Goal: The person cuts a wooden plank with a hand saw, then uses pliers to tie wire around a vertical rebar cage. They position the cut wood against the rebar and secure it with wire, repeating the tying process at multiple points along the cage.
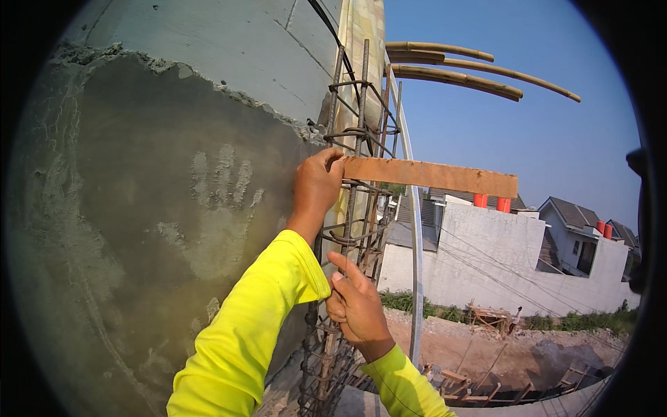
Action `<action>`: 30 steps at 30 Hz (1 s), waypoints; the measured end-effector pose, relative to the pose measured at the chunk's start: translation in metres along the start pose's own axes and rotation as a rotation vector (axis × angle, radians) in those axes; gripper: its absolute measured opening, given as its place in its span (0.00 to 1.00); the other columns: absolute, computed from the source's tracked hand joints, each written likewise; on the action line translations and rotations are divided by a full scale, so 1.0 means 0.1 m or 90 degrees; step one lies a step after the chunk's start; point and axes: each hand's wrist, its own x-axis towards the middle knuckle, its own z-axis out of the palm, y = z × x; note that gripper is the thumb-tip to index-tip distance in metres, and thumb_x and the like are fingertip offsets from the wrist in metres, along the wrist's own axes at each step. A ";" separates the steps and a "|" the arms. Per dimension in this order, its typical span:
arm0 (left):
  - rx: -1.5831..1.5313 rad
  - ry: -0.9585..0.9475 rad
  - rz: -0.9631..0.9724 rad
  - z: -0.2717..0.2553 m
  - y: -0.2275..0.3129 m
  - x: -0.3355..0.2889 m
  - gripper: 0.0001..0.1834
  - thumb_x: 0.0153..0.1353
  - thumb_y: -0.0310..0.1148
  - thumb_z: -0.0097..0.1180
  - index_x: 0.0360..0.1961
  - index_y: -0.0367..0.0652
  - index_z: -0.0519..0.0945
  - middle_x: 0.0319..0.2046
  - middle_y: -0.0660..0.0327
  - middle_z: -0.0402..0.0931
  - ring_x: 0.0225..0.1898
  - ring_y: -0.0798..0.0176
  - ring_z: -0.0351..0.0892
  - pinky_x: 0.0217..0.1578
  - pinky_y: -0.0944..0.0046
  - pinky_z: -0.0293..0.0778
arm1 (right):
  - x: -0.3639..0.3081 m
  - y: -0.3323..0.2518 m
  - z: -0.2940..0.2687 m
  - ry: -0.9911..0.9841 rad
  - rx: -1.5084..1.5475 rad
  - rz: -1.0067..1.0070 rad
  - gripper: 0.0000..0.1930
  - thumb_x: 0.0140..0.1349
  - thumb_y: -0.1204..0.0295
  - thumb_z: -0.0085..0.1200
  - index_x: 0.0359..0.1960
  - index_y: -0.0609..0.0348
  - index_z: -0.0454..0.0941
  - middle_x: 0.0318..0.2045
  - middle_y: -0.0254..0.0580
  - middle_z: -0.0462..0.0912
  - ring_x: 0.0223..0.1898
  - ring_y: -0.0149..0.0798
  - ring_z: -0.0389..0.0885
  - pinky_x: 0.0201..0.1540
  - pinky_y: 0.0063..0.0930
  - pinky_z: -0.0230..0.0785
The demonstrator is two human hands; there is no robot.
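My left hand (pixel 318 186) is closed on the left end of a narrow wooden board (pixel 431 174), its thumb and fingers pinching the edge. From there the board sticks out to the right, nearly level, across an upright rebar cage (pixel 358 142) of ribbed bars and bent ties. Lower down, my right hand (pixel 358 306) is partly closed in front of the cage, index finger and thumb raised, the other fingers curled. A thin dark strand appears to run through its grip and past the wrist; whether it is wire or string I cannot tell.
A damp grey plastered wall (pixel 139 208) with a pale handprint rises close on the left. Bamboo poles (pixel 458 73) jut out overhead. A slim metal upright (pixel 415 264) stands just right of the cage. Far below lie a dirt work area (pixel 500 354) and a white wall (pixel 479 250).
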 end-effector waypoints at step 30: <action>0.259 0.202 0.409 -0.04 0.44 0.01 0.22 0.55 0.34 0.64 0.53 0.48 0.83 0.48 0.58 0.73 0.51 0.52 0.72 0.53 0.49 0.70 | 0.18 -2.70 -0.46 0.285 -1.405 -0.731 0.20 0.56 0.71 0.67 0.52 0.52 0.83 0.40 0.41 0.85 0.35 0.49 0.86 0.36 0.39 0.78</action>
